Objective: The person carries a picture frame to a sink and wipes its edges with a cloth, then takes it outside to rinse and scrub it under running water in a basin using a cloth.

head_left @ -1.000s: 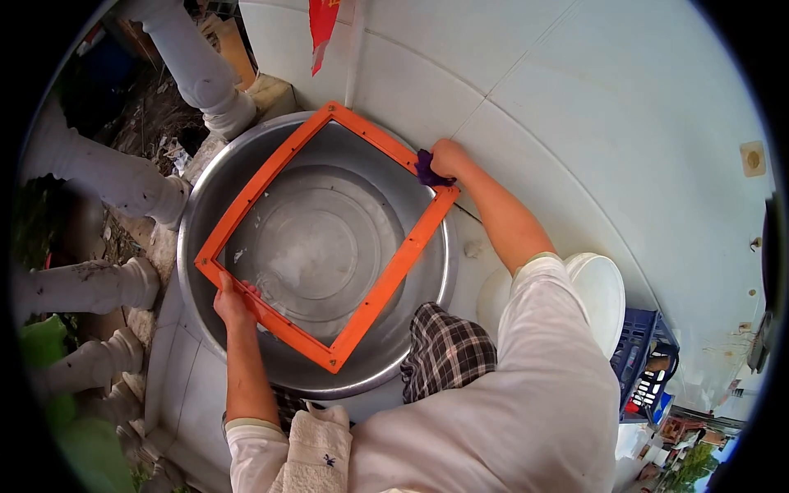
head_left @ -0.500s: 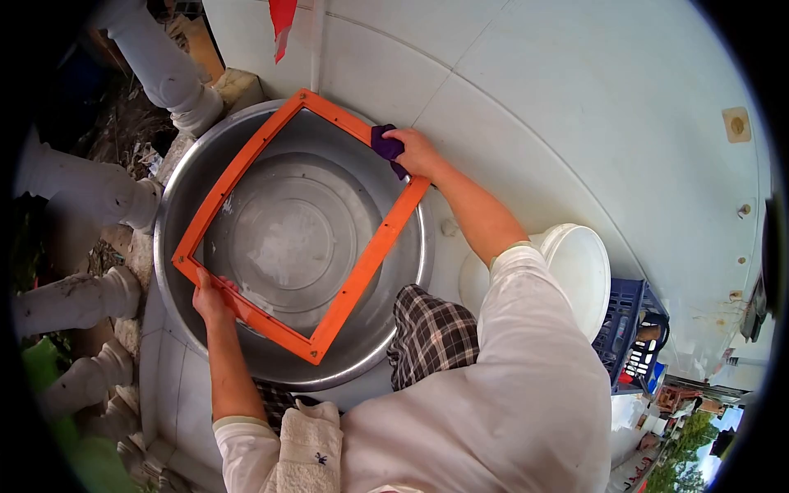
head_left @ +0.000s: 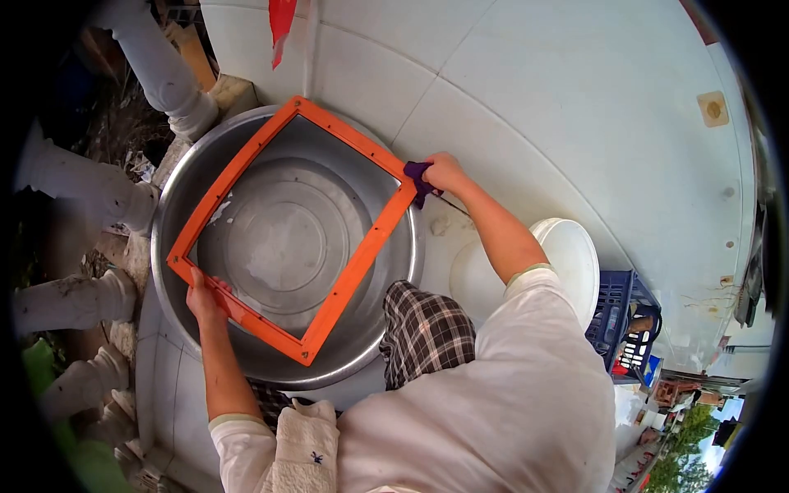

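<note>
An orange rectangular frame [head_left: 355, 267] is held tilted over a large round metal basin [head_left: 283, 226]. My left hand [head_left: 205, 297] grips its lower left side, fingers wrapped round the bar. At the frame's right corner, my right hand [head_left: 445, 174] is closed on a dark purple cloth [head_left: 417, 182], which touches the corner. A thin dark strip shows below that hand; I cannot make out what it belongs to. Small dark spots and corner screws dot the orange bars. A little water glints on the basin's bottom.
Right of the basin stand a white bucket [head_left: 569, 267] and a blue plastic crate [head_left: 611, 316] with things in it. White balusters [head_left: 99, 201] line the left side. A white tiled wall [head_left: 526, 107] rises behind, with a red strip [head_left: 281, 31] hanging there. A beige towel [head_left: 302, 444] lies by my left arm.
My right hand has slid with the cloth along the upper bar to the frame's right corner. My left hand keeps its hold on the frame.
</note>
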A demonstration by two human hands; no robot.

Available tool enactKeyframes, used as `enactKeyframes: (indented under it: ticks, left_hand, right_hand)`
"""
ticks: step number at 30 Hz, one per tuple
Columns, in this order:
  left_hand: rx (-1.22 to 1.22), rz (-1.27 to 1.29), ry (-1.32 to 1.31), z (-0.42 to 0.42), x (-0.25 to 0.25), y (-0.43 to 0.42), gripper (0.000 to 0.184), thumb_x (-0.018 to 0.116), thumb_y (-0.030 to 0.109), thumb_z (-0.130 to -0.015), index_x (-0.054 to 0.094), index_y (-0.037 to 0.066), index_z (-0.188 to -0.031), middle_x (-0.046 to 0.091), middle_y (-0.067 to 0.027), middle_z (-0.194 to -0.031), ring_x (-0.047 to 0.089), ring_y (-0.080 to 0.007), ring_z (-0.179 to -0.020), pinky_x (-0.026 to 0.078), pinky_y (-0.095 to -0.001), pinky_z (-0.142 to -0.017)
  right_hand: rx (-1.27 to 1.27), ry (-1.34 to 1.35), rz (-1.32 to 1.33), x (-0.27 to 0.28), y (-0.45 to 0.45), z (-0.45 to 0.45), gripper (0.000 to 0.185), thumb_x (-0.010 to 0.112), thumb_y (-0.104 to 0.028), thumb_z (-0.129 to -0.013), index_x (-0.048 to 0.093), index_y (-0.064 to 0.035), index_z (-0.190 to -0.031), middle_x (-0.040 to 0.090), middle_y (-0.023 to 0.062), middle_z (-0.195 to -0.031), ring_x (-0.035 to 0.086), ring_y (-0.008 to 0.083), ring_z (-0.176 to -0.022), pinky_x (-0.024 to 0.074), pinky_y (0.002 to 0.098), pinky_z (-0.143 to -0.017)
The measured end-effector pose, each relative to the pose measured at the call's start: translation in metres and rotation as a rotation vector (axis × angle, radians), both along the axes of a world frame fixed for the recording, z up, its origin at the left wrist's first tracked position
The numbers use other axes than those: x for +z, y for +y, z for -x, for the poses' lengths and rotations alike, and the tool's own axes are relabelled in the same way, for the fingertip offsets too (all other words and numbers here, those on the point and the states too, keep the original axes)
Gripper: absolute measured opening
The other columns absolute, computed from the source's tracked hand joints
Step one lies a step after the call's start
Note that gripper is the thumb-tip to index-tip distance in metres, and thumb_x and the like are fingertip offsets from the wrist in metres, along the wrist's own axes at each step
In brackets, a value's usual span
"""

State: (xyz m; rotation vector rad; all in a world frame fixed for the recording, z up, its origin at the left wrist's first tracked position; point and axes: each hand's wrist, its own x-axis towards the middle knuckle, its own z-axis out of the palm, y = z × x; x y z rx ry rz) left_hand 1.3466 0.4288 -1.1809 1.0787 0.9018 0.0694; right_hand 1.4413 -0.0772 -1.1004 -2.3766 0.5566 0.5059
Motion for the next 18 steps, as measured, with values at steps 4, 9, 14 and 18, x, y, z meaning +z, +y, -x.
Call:
enactKeyframes:
  ticks: [4, 9, 14, 18]
  left_hand:
    - [0.023, -0.006, 0.012, 0.014, -0.012, 0.009, 0.037, 0.061, 0.04, -0.09, 0.047, 0.005, -0.092, 0.055, -0.0103, -0.071, 0.056, -0.0231, -0.055, 0.049, -0.0375, -0.05]
    - [0.029, 0.032, 0.007, 0.009, -0.023, 0.011, 0.037, 0.06, 0.041, -0.09, 0.046, 0.007, -0.092, 0.056, -0.0094, -0.071, 0.056, -0.0222, -0.055, 0.049, -0.0364, -0.05]
    - [0.013, 0.043, -0.045, 0.011, -0.017, 0.004, 0.036, 0.06, 0.042, -0.09, 0.046, 0.009, -0.092, 0.056, -0.0087, -0.07, 0.055, -0.0213, -0.053, 0.049, -0.0362, -0.048]
    - [0.003, 0.023, -0.072, 0.017, -0.012, 0.004, 0.037, 0.059, 0.043, -0.09, 0.046, 0.008, -0.092, 0.054, -0.0088, -0.068, 0.054, -0.0204, -0.051, 0.048, -0.036, -0.045]
  right_hand:
    - [-0.125, -0.317, -0.355, -0.044, -0.023, 0.009, 0.02, 0.059, 0.0, -0.079, 0.061, 0.0002, -0.098, 0.061, 0.0061, -0.077, 0.057, 0.0131, -0.063, 0.0476, 0.0273, -0.057]
    - [0.336, -0.708, 0.197, -0.088, 0.009, 0.059, 0.031, 0.061, -0.004, -0.077, 0.059, -0.0074, -0.108, 0.061, 0.0104, -0.083, 0.059, 0.0221, -0.074, 0.0472, 0.0361, -0.066]
    - [0.041, -0.168, -0.155, -0.008, 0.039, 0.033, 0.026, 0.058, -0.005, -0.074, 0.06, -0.0039, -0.101, 0.064, 0.0119, -0.082, 0.063, 0.0228, -0.075, 0.0489, 0.0381, -0.065]
    - [-0.194, -0.514, -0.587, 0.015, 0.04, -0.017, 0.027, 0.056, -0.003, -0.074, 0.059, -0.0005, -0.101, 0.062, 0.0114, -0.079, 0.061, 0.0186, -0.068, 0.0475, 0.0332, -0.057]
